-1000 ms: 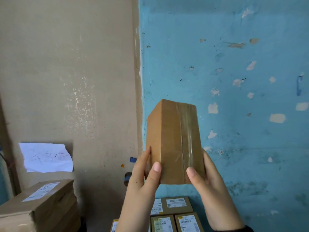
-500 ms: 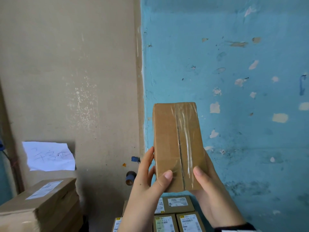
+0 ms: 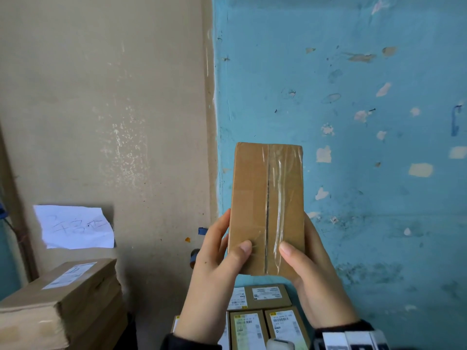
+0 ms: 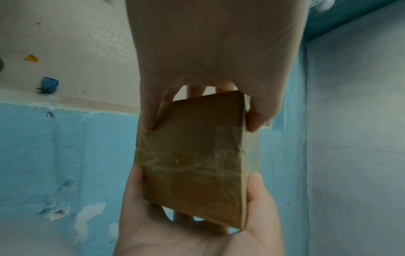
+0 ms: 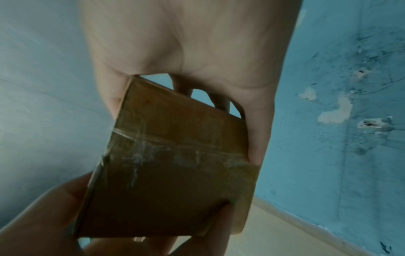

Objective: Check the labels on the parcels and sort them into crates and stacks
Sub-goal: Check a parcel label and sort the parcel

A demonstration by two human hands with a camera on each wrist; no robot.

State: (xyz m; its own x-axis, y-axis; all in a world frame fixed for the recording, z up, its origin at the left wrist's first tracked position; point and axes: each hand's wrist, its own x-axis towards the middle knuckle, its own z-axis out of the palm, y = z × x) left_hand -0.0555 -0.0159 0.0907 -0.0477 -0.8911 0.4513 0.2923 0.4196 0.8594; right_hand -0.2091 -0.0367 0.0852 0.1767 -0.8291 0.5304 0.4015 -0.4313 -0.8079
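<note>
A small brown cardboard parcel (image 3: 267, 205) stands upright in front of the wall, its taped seam facing me and no label showing on that face. My left hand (image 3: 217, 258) grips its lower left edge, thumb on the front. My right hand (image 3: 308, 269) grips the lower right edge the same way. In the left wrist view the parcel (image 4: 197, 155) is held between the left hand (image 4: 208, 83) above and the right hand (image 4: 192, 225) below. In the right wrist view my right hand (image 5: 186, 69) holds the parcel (image 5: 175, 164) by its end.
Below the hands lie several small labelled boxes (image 3: 262, 296) side by side. A stack of larger flat cartons (image 3: 63, 294) stands at lower left, with a handwritten paper sheet (image 3: 75, 227) on the beige wall above it. The blue wall (image 3: 366, 122) is close behind.
The parcel has turned in both hands, from showing a corner and side face to showing its taped face square on. It has also shifted slightly to the right.
</note>
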